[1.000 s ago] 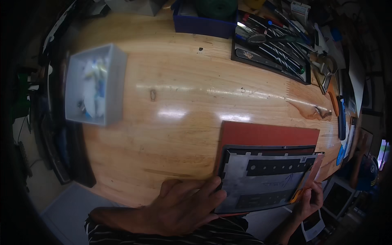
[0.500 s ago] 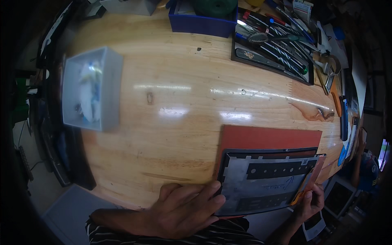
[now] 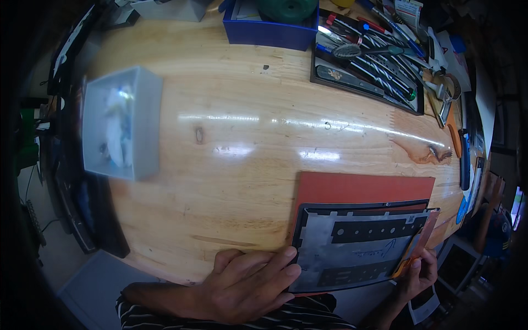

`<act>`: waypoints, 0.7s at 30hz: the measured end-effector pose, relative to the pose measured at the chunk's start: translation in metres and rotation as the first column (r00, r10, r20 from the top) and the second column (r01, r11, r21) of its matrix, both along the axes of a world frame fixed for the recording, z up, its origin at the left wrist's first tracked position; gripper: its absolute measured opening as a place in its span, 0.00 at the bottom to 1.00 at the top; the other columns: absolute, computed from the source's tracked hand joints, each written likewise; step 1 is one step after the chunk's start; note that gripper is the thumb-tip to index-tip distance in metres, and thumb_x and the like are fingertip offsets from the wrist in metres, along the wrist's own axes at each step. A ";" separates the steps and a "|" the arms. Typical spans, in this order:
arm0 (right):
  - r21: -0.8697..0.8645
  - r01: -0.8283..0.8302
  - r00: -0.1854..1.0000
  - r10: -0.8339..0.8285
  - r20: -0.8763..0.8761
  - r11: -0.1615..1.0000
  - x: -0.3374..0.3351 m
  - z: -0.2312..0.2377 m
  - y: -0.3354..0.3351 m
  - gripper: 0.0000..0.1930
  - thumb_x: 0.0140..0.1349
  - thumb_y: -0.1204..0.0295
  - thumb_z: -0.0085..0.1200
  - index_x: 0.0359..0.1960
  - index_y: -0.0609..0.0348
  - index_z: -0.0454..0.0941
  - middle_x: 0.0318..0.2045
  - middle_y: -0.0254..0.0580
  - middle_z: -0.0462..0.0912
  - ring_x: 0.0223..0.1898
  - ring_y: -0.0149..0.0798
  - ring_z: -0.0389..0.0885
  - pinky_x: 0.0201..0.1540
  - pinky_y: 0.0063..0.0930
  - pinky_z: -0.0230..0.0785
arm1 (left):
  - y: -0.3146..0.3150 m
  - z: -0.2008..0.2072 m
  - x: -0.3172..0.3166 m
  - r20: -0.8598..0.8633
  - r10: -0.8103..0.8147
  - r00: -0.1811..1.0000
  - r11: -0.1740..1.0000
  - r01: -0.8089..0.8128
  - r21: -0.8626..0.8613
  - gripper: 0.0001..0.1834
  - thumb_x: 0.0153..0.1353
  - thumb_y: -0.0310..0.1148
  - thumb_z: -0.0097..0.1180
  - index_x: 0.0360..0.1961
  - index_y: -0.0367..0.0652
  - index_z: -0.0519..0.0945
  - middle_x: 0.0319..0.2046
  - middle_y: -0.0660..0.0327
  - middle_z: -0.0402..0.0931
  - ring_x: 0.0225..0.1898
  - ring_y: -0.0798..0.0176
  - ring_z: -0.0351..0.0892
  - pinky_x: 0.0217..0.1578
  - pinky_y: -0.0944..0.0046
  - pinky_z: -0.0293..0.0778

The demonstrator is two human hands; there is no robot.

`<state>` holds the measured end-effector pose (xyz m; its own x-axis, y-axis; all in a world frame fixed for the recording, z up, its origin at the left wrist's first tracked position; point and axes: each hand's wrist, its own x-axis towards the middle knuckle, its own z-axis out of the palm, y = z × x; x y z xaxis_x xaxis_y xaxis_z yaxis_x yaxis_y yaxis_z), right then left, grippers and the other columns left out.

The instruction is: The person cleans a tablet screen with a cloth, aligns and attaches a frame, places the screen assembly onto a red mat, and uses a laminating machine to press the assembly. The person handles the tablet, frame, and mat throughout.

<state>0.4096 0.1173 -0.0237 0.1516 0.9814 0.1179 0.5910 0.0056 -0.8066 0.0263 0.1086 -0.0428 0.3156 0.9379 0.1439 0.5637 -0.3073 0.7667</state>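
Near right, we are seemingly steadying the display panel [image 3: 360,250] over the red mat [image 3: 363,187]. Our left hand [image 3: 247,283], fingers parted, is touching its left edge; our right hand [image 3: 421,273] is pinching its right.

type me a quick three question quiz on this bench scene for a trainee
1. True or false: the red board lies partly beneath the grey-and-black panel.
2. Which hand is nearest the orange strip: (a) left or (b) right?
3. Fill in: the blue box stands to the ____ of the tray of tools in the picture.

Key: 1 true; 2 b, the right hand; 3 left.
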 end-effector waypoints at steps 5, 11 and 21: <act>-0.007 -0.004 1.000 0.004 0.025 1.000 0.000 0.000 0.000 0.15 0.64 0.65 0.60 0.41 0.68 0.77 0.34 0.35 0.72 0.37 0.28 0.70 0.42 0.20 0.58 | 0.002 0.006 0.000 -0.011 0.042 0.999 0.986 -0.039 0.161 0.32 0.54 0.41 0.69 0.57 0.38 0.75 0.55 0.49 0.80 0.45 0.63 0.78 0.39 0.68 0.63; -0.025 -0.016 1.000 0.016 0.009 1.000 0.000 -0.001 0.001 0.15 0.65 0.66 0.59 0.41 0.68 0.77 0.34 0.35 0.72 0.37 0.27 0.69 0.42 0.19 0.59 | -0.006 0.015 -0.005 -0.004 0.025 1.000 0.999 -0.024 0.022 0.32 0.55 0.42 0.68 0.58 0.37 0.75 0.52 0.50 0.81 0.43 0.63 0.78 0.39 0.68 0.63; -0.020 -0.009 0.999 0.010 0.054 1.000 0.000 -0.003 0.001 0.16 0.64 0.64 0.60 0.39 0.68 0.77 0.33 0.35 0.73 0.36 0.28 0.69 0.42 0.21 0.59 | -0.004 0.000 0.000 0.024 0.037 0.999 0.994 -0.039 0.101 0.34 0.53 0.40 0.70 0.59 0.37 0.73 0.54 0.49 0.80 0.43 0.63 0.79 0.38 0.68 0.62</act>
